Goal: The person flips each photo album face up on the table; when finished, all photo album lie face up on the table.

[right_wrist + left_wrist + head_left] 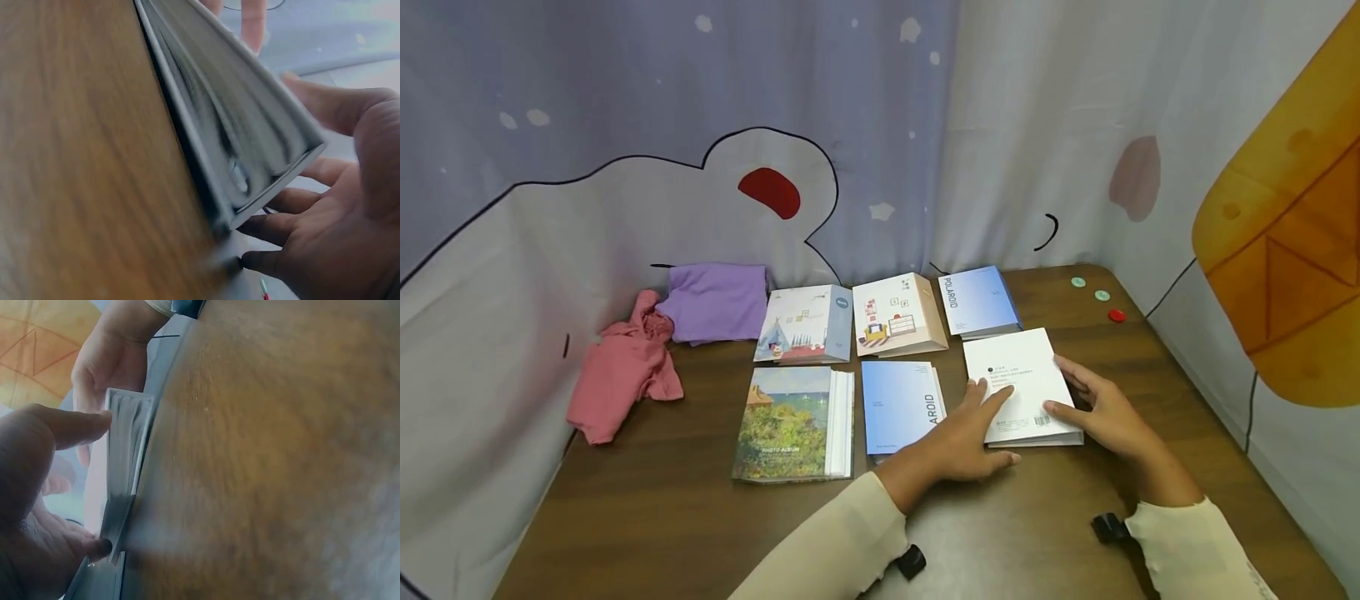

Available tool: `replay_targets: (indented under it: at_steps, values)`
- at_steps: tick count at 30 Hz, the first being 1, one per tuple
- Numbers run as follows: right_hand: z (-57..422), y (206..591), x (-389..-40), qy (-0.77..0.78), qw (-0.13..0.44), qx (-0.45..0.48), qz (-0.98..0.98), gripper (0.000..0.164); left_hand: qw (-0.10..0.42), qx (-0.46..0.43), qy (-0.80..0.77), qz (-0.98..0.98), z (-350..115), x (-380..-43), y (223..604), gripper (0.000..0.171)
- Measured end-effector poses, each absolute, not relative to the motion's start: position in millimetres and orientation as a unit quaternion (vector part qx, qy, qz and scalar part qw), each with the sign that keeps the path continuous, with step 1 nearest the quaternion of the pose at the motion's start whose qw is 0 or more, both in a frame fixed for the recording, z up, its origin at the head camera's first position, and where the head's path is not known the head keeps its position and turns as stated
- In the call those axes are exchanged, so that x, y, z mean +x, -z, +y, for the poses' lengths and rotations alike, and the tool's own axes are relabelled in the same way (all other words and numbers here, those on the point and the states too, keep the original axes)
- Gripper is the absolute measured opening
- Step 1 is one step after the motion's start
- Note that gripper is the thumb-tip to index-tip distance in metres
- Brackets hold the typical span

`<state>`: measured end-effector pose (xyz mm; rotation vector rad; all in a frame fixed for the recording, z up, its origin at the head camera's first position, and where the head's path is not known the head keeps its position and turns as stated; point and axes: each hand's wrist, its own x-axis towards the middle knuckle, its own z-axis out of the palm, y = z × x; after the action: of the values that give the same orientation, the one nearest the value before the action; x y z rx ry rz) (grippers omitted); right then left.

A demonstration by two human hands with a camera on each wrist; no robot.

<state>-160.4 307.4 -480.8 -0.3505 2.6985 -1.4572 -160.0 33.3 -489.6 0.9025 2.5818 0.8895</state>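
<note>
A white album (1015, 375) lies back cover up on the table, with small print and a barcode. My left hand (962, 433) rests at its left side, fingertips on the cover and thumb by its near edge. At the right edge is my right hand (1105, 412), its thumb on the cover and its fingers along the side. The right wrist view shows the album's page edges (219, 119) and my right hand (337, 206) with fairly straight fingers against the spine. In the left wrist view, the thumb of my left hand (37, 469) touches the album (128, 444).
Left of the white album lie a blue Polaroid album (898, 408) and a landscape photo album (786, 425). Behind are two illustrated albums (797, 321) and another blue album (977, 300). Purple cloth (718, 304), pink cloth (625, 367) and round discs (1116, 316) lie farther out.
</note>
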Motion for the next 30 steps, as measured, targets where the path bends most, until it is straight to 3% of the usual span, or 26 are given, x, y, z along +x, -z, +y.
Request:
replay_targets:
  at_steps: [7,15,30]
  values:
    - [305.0,476.3,-159.6,0.549,0.017,-0.126,0.826,0.079,0.131,0.319,-0.332,0.878,28.5,-163.2,484.8,0.099]
    - [309.1,477.8,-157.1,0.687,-0.013,-0.240,0.686,0.059,0.094,0.331,-0.316,0.884,28.4,-163.8,481.4,0.114]
    - [299.3,472.8,-160.5,0.734,-0.008,-0.335,0.590,0.063,0.072,0.348,-0.403,0.843,43.4,-174.7,457.0,0.112]
